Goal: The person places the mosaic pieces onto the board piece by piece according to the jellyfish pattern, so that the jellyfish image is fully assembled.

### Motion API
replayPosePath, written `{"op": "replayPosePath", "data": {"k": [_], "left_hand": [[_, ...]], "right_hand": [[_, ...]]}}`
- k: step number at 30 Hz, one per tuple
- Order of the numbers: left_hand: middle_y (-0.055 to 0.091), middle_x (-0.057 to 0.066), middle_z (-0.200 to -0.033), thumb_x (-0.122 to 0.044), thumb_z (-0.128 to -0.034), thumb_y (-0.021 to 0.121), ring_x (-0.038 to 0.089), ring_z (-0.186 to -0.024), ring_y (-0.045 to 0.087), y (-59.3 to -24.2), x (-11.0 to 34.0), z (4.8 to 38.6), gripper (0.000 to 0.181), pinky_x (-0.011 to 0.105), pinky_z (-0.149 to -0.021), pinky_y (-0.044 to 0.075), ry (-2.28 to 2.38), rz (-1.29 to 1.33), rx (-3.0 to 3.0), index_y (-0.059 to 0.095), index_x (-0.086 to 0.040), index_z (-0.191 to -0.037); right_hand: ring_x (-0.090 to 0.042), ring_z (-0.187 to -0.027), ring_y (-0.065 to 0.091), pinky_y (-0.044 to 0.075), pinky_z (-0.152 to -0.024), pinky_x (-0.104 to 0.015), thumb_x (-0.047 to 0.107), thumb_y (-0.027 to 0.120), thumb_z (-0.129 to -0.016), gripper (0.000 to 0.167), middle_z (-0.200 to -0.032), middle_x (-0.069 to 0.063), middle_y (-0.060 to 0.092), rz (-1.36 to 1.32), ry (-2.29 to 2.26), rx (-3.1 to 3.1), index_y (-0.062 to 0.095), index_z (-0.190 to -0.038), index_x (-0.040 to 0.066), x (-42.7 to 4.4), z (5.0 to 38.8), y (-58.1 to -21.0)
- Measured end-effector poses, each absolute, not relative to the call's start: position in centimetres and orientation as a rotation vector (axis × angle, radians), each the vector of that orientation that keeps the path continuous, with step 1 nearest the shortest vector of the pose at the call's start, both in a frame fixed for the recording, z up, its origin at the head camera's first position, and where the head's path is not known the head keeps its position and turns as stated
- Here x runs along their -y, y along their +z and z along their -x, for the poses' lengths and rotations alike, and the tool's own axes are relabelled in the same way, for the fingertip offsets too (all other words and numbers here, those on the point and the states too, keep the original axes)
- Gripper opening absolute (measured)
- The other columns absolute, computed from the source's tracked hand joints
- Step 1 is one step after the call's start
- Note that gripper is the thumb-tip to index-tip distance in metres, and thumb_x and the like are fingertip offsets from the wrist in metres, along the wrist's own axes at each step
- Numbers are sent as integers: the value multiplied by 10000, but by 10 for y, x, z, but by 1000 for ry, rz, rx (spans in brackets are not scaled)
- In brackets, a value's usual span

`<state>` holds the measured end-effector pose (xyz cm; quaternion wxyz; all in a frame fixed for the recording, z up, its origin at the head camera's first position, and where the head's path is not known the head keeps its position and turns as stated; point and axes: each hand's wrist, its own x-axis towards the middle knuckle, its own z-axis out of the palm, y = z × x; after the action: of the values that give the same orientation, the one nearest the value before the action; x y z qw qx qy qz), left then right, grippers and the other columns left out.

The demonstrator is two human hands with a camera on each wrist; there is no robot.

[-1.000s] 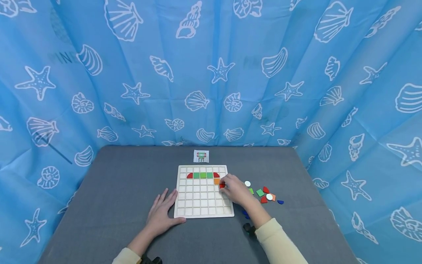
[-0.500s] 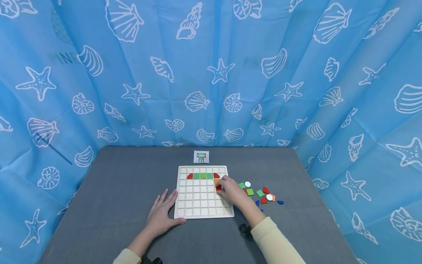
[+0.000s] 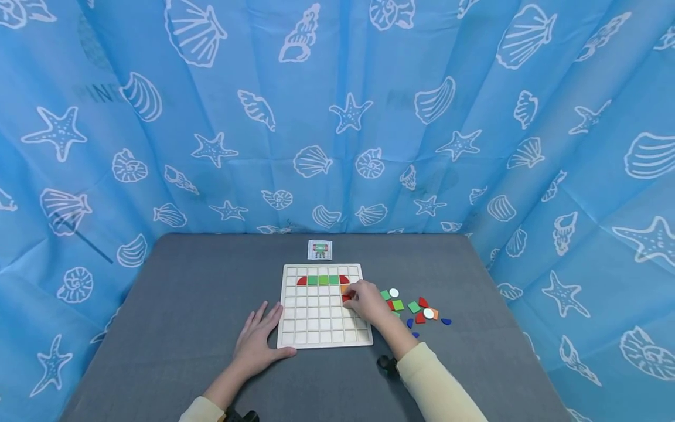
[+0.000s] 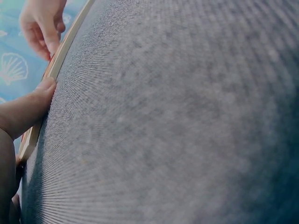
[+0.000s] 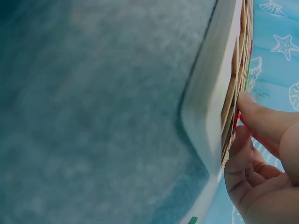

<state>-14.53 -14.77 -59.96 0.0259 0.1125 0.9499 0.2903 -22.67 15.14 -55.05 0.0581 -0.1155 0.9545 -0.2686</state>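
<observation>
A pale wooden grid board [image 3: 310, 338] lies on the table. Near its top, two red rounded tiles flank a row of green square tiles [image 3: 323, 280]. Below the right red tile sits an orange tile [image 3: 344, 288], partly hidden by fingers. My right hand [image 3: 367, 303] pinches a red tile [image 3: 345, 298] between thumb and fingers, at the cell just under the orange one. The tile's full outline is hidden; a red sliver shows in the right wrist view. My left hand [image 3: 256, 343] lies with spread fingers at the board's left edge, its thumb [image 4: 35, 103] touching the rim.
Loose tiles lie right of the board: green squares [image 3: 413, 307], white discs [image 3: 394, 292], red pieces [image 3: 420, 318], an orange one [image 3: 435, 313] and blue pieces [image 3: 446, 322]. A small printed pattern card [image 3: 320, 250] lies behind the board. A blue shell-print curtain [image 3: 337, 176] surrounds the table [image 3: 211, 281].
My right hand has moved left a little with the red tile, from the column right of the orange tile to the cell below it. My left hand stays at the board's edge.
</observation>
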Motion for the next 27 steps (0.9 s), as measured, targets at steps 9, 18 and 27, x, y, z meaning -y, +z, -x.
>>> {"op": "replayPosePath", "data": {"k": [9, 18, 27], "left_hand": [[312, 0, -1651, -789, -673, 727, 305, -1571, 127, -599, 148, 147, 1182, 543, -1253, 107, 884, -328, -2914, 314, -180, -1597], [352, 34, -1635, -759, -662, 756, 343, -1557, 172, -598, 148, 145, 1182, 573, -1240, 136, 900, -350, -2946, 347, -145, -1585], [304, 10, -1655, -768, -674, 744, 326, -1569, 125, -596, 148, 145, 1183, 573, -1246, 109, 879, -313, -2897, 305, -177, -1599]], "right_hand": [[-135, -785, 558, 511, -704, -316, 110, 807, -858, 184, -949, -55, 670, 345, -932, -2875, 767, -1034, 72, -153, 219, -542], [-126, -768, 569, 500, -664, -316, 126, 787, -878, 195, -975, -56, 696, 239, -1012, -2945, 757, -1066, 80, -178, 206, -534], [-128, -783, 602, 516, -663, -313, 144, 810, -861, 232, -1026, -31, 707, 117, -1026, -2988, 760, -1086, 114, -209, 196, -535]]}}
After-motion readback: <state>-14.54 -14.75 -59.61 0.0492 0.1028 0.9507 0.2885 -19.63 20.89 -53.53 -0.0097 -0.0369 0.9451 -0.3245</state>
